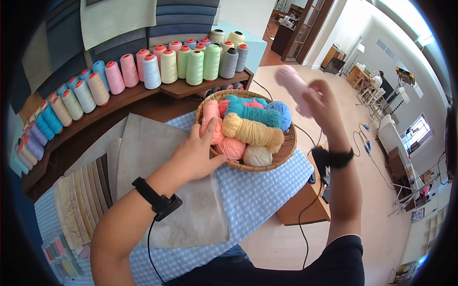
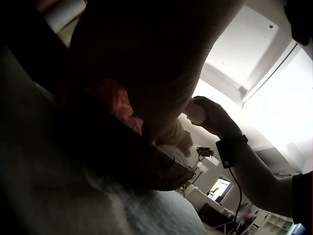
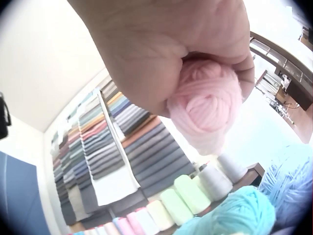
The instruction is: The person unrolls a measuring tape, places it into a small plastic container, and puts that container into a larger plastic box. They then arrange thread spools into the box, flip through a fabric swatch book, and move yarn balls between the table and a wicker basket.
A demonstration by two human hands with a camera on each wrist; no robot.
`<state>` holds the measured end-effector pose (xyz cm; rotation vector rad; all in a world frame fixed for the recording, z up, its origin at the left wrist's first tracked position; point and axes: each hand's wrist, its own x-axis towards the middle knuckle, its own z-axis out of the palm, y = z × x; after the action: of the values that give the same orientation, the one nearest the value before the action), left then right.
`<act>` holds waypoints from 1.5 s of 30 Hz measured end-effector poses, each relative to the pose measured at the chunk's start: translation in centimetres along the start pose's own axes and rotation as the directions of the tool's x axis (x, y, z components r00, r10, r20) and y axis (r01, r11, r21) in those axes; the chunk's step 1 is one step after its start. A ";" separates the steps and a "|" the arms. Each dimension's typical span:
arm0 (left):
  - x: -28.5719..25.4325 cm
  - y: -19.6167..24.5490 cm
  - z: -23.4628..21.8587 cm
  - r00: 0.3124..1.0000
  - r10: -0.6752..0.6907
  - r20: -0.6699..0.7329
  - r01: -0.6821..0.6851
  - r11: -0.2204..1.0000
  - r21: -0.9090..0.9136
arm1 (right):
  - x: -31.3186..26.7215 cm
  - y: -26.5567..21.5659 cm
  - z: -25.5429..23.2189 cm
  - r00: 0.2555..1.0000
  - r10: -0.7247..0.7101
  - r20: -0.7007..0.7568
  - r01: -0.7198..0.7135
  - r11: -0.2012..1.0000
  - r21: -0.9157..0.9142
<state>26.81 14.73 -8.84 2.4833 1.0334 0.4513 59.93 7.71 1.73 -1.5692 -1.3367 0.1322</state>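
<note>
One left hand (image 1: 191,155): at the basket's near-left rim, fingers relaxed and partly spread, touching the coral yarn (image 1: 230,148); a light touch steadies without denting it.
Cloth (image 1: 260,198): blue check, under the basket; mind your forearm so nothing drags.
Basket (image 1: 289,142): heaped with yarn—teal, yellow, coral, blue, white; lift or lower straight over it, so loose strands don't snag on the weave.
Right hand (image 1: 327,112): raised to the basket's right, fingers curled round the pink yarn.
Pink yarn (image 3: 209,117): in your right hand, above and apart from the basket; grip it firmly enough not to slip, softly enough not to squash the winding.
Spools (image 1: 194,69): on the shelf (image 1: 186,89) beyond—swing wide, since they stand close together.
</note>
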 end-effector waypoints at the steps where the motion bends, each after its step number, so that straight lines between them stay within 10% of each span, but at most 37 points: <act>1: 0.0 0.0 0.0 1.000 0.001 0.000 -0.001 1.000 -0.004 | -1.8 -0.6 -0.8 0.999 0.029 -0.038 -0.028 0.999 0.016; 6: 0.0 0.4 -0.3 1.000 -0.008 0.012 0.008 0.999 -0.037 | -8.6 -0.6 0.2 0.992 0.117 0.040 -0.083 0.870 -0.486; 8: 0.0 0.6 0.0 1.000 0.005 -0.002 -0.005 1.000 -0.020 | -9.5 0.2 1.5 0.913 0.204 0.353 -0.114 0.959 -0.259; 13: 0.0 0.2 0.0 1.000 -0.007 -0.013 0.006 0.998 -0.055 | -7.2 -1.8 -1.0 0.798 0.288 0.529 -0.050 0.907 -0.418; 16: -0.1 0.4 -0.1 1.000 0.003 -0.017 -0.003 0.999 -0.033 | -7.5 0.3 -1.1 0.874 -0.004 0.485 0.344 0.710 -0.615; 19: -0.1 0.7 -0.1 1.000 -0.008 -0.008 0.008 0.999 -0.032 | -6.7 2.0 -0.5 0.865 0.056 0.499 0.180 0.893 -0.413; 45: 0.6 0.9 0.0 0.997 0.008 0.080 0.000 0.994 -0.105 | -7.5 4.8 2.2 0.857 -0.124 0.500 0.355 0.846 -0.399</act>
<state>27.73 14.59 -8.36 2.3904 0.9488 0.3929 58.92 3.84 -6.57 -1.8227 -2.0620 0.0033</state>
